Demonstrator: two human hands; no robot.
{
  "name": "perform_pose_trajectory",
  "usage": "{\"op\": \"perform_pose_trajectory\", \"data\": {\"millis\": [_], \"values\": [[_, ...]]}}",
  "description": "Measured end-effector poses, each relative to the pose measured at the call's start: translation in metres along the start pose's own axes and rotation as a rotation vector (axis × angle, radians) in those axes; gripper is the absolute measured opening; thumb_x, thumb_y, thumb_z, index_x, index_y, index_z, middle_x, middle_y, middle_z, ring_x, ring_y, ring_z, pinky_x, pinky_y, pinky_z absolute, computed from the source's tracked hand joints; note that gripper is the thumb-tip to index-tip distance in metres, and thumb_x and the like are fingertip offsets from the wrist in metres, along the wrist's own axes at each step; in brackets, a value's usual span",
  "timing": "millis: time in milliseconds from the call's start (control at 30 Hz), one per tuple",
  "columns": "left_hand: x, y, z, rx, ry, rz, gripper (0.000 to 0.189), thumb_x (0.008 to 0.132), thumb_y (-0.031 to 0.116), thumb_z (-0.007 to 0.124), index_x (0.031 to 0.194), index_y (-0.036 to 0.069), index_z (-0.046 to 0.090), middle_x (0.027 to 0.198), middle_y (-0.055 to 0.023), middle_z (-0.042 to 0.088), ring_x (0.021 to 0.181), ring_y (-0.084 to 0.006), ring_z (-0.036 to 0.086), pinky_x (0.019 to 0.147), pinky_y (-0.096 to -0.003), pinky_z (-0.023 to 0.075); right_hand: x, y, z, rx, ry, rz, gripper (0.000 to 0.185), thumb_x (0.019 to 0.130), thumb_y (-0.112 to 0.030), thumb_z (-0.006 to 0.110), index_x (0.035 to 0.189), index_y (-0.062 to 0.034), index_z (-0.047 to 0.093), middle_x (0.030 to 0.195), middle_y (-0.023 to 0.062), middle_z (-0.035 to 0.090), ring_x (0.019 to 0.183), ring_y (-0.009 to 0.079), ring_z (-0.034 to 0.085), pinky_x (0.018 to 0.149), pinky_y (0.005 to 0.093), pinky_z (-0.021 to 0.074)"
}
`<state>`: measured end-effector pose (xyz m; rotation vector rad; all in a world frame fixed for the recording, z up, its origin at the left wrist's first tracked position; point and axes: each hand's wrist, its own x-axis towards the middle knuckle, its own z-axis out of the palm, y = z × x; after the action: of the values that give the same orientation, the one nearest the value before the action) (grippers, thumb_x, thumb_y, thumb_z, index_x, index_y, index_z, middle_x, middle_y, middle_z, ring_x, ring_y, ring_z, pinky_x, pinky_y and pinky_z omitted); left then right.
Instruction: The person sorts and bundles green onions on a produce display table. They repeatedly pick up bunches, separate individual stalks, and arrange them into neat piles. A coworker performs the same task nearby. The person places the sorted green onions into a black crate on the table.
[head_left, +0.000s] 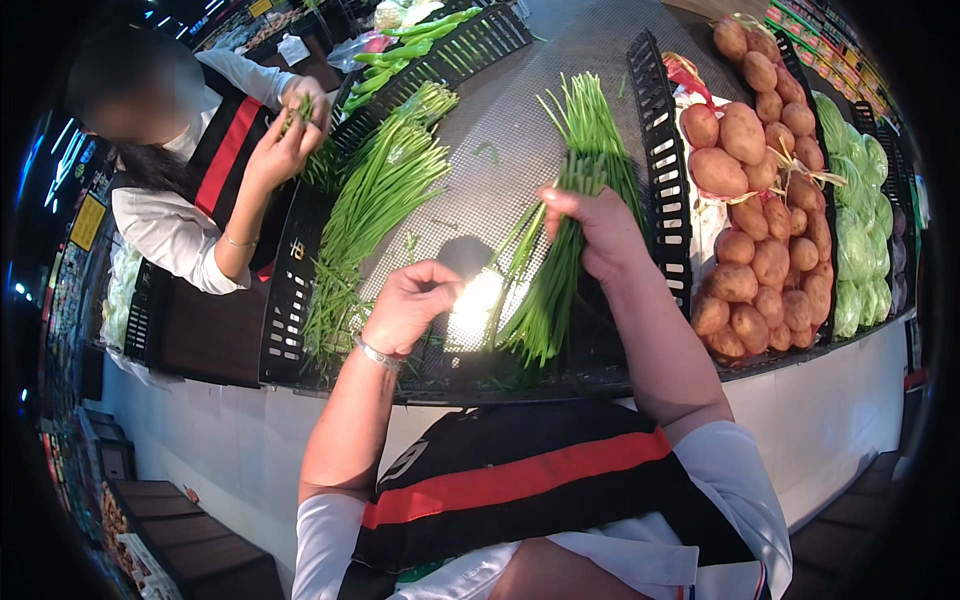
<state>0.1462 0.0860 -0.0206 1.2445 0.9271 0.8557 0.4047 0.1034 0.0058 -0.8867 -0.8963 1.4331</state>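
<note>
My right hand (589, 225) grips a bunch of long green stalks, which look like garlic chives (559, 300), near their cut ends; the leafy tips hang towards the counter's near edge. Left of it, my left hand (409, 304) is raised over the perforated counter, thumb and index finger close together; whether a thin blade lies between them cannot be told. Behind the held bunch lies another pile of the green stalks (592, 120). A larger heap of the same greens (382, 172) lies to the left, with loose bits at its near end.
At the left a co-worker (247, 157) in a striped apron holds some greens. Black slatted crates (660, 172) stand on the counter. Bagged potatoes (769, 262) and wrapped green vegetables (851, 225) are at the right; long green peppers (412, 45) are at the back left.
</note>
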Motion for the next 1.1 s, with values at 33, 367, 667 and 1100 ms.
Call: {"op": "perform_pose_trajectory", "data": {"millis": [33, 367, 667, 1100], "values": [[-0.003, -0.003, -0.004, 0.004, 0.011, -0.019, 0.007, 0.081, -0.001, 0.065, 0.088, 0.0, 0.065, 0.08, -0.0018, 0.064, 0.072, -0.0081, 0.055, 0.067, -0.0226, 0.0454, 0.001, -0.001, -0.002, 0.036, 0.034, 0.001, 0.018, 0.079, -0.015, 0.069, 0.089, -0.0013, 0.062, 0.064, 0.0025, 0.058, 0.055, 0.012, 0.055, 0.051, 0.0248, 0.0441], [-0.006, -0.018, -0.054, 0.922, 0.388, 0.197, 0.008, 0.071, 0.005, 0.072, 0.07, 0.001, 0.064, 0.064, -0.0036, 0.061, 0.057, -0.0103, 0.054, 0.055, -0.0253, 0.0438, 0.004, -0.002, -0.007, 0.155, 0.033, -0.026, 0.01, 0.081, -0.008, 0.068, 0.086, -0.0026, 0.062, 0.067, 0.0024, 0.059, 0.057, 0.0113, 0.056, 0.054, 0.0233, 0.0456], [0.05, -0.021, -0.122, 1.315, 0.705, 0.192, 0.02, 0.077, 0.022, 0.065, 0.094, 0.011, 0.07, 0.073, -0.0114, 0.066, 0.066, -0.028, 0.064, 0.063, -0.0366, 0.0506, 0.001, -0.007, 0.001, 0.215, 0.024, 0.07, 0.014, 0.082, -0.008, 0.065, 0.093, -0.0007, 0.061, 0.078, 0.0062, 0.064, 0.065, 0.0132, 0.061, 0.06, 0.0248, 0.0496], [0.136, -0.025, -0.072, 1.203, 0.607, 0.559, 0.014, 0.069, 0.012, 0.074, 0.081, 0.007, 0.069, 0.08, -0.0097, 0.061, 0.081, -0.0291, 0.058, 0.076, -0.0377, 0.0477, 0.004, -0.004, -0.007, 0.237, -0.04, 0.011, 0.012, 0.081, -0.009, 0.063, 0.09, -0.0038, 0.057, 0.068, 0.0062, 0.055, 0.058, 0.0184, 0.057, 0.056, 0.0299, 0.048]]}}
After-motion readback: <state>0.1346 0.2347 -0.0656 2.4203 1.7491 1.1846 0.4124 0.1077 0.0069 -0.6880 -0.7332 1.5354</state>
